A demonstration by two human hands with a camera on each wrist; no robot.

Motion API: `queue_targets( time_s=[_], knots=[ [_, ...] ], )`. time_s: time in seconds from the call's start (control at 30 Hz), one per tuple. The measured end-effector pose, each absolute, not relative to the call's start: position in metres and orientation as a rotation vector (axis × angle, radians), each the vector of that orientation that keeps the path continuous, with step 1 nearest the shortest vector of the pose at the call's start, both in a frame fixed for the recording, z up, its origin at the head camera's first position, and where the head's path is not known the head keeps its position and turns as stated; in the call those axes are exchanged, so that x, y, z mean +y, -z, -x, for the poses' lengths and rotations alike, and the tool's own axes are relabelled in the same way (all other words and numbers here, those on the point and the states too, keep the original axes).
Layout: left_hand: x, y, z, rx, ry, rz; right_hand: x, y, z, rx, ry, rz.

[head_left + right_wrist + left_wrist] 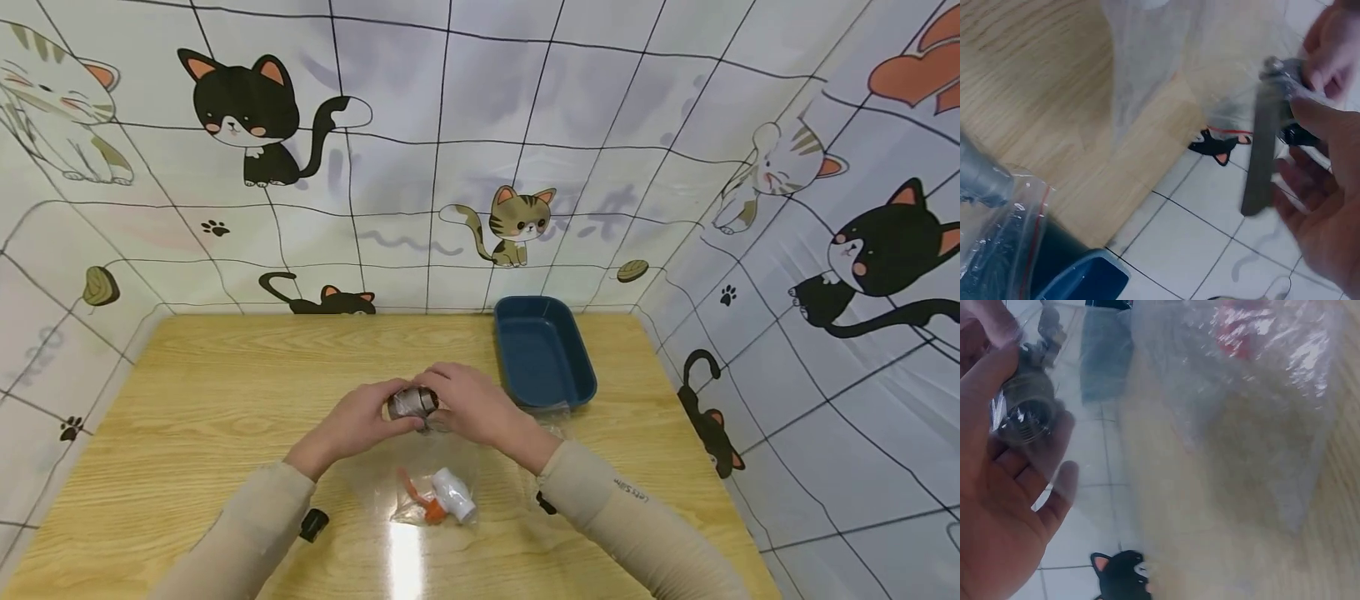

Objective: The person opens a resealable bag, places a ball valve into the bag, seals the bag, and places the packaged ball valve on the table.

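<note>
Both hands hold a metal ball valve above the middle of the table. My left hand grips its body, thumb on the near side. My right hand holds its other end from the right. A threaded opening of the valve faces the left wrist view. In the right wrist view its long flat lever hangs beside the right fingers. Clear plastic film lies about the valve; whether it is fully inside a bag I cannot tell. Below the hands, a white plastic fitting with an orange part lies in clear plastic.
A dark blue tray stands at the back right of the wooden table. A clear zip bag with a grey fitting lies near the tray. A small black piece shows by the left sleeve. Cat-print sheeting surrounds the table.
</note>
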State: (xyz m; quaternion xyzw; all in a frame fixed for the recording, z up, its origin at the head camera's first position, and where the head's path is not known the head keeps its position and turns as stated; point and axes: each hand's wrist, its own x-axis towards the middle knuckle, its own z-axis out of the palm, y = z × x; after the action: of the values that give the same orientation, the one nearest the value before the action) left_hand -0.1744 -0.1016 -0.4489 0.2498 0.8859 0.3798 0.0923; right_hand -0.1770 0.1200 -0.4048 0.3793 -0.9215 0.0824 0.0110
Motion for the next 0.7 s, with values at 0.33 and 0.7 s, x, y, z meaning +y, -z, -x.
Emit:
queue_targets(
  time_s=[0.33,0.7],
  knots=[
    [-0.116,0.463,0.175,2.546,-1.415,-0.535,0.139,0.412,0.193,-3.273,-0.832,-0.839],
    [-0.118,0.465,0.174,2.522,-1.455,-0.49,0.137,0.431,0.195,-3.079,-1.065,-1.096]
  ],
)
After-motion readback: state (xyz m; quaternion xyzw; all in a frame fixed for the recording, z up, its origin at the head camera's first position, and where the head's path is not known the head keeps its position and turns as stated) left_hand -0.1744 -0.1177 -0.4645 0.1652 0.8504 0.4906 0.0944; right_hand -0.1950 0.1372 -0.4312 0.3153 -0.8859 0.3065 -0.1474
